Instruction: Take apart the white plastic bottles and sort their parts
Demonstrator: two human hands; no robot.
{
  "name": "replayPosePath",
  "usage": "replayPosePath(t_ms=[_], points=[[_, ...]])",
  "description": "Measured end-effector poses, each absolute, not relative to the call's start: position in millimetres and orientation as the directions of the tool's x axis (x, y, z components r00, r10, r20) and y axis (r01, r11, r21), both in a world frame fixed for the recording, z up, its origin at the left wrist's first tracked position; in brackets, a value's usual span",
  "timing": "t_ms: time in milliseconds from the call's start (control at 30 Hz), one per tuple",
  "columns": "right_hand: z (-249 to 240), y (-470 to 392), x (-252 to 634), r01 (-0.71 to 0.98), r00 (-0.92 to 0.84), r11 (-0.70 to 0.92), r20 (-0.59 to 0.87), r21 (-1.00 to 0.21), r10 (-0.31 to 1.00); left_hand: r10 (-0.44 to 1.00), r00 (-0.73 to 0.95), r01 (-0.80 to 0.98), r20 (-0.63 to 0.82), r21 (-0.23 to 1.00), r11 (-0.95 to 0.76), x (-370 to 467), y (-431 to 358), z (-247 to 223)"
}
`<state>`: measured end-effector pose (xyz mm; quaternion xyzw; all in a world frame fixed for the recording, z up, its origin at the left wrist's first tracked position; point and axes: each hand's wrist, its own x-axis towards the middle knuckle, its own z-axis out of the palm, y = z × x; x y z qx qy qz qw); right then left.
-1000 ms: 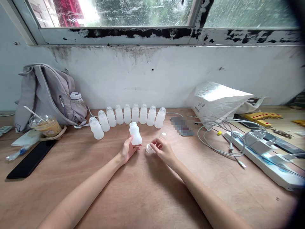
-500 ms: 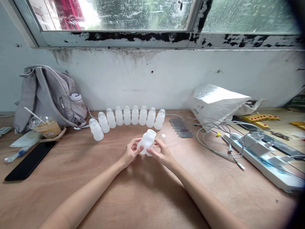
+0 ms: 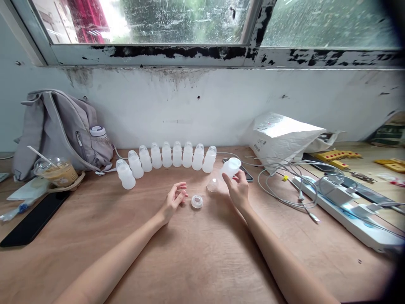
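My right hand (image 3: 237, 188) holds an uncapped frosted white bottle (image 3: 230, 167), tilted with its mouth up, right of centre. My left hand (image 3: 174, 202) is apart from everything, fingers loosely curved and holding nothing. Between the hands a small round translucent ring piece (image 3: 196, 202) lies on the wooden table (image 3: 177, 257). A clear dome cap (image 3: 213, 185) rests on the wood just left of the held bottle. Behind them, several frosted bottles with clear caps (image 3: 177, 154) stand in a curved row.
At left are a grey backpack (image 3: 60, 126), an iced drink cup (image 3: 60, 171) and a black phone (image 3: 34, 219). On the right sit a white bag (image 3: 281, 135), tangled cables (image 3: 268, 194), a power strip (image 3: 351, 215) and yellow pieces (image 3: 338, 156). Another phone (image 3: 247, 172) lies behind my right hand.
My left hand has let go of the bottle. My right hand has carried it right and away from me. The ring piece now shows on the table, and the dome cap is in plainer view.
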<state>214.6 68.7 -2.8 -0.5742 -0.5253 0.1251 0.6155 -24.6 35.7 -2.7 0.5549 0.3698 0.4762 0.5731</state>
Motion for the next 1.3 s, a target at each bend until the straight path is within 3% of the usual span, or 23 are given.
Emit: replayPosePath(t_ms=[233, 600, 767, 933, 1033, 1167, 1300], points=[[-28, 103, 237, 0.414, 0.358, 0.159, 0.321, -0.896, 0.877, 0.958, 0.278, -0.116, 0.077, 0.992, -0.046, -24, 35, -2], [-31, 122, 240, 0.492, 0.247, 0.173, 0.327, -0.853, 0.912, 0.948, 0.315, -0.047, 0.051, 0.998, -0.038, -22, 34, -1], [-26, 112, 236, 0.445, 0.451, 0.224, 0.433, -0.867, 0.78, 0.935, 0.345, 0.04, 0.083, 0.994, -0.103, -22, 35, -8], [-6, 88, 224, 0.551, 0.502, 0.333, 0.623, -0.765, 0.6, 0.932, 0.351, 0.054, 0.093, 0.991, -0.12, -22, 36, -9], [9, 69, 205, 0.58, 0.299, 0.415, 0.657, -0.701, 0.692, 0.942, 0.324, 0.046, 0.084, 0.993, -0.105, -22, 35, -7], [13, 51, 175, 0.652, -0.292, 0.533, 0.471, -0.539, 0.833, 0.96, 0.274, -0.026, 0.052, 0.999, -0.047, -23, 37, -7], [2, 47, 157, 0.725, -0.423, 0.531, 0.325, -0.439, 0.846, 0.973, 0.223, -0.07, 0.061, 0.996, -0.047, -25, 42, -14]])
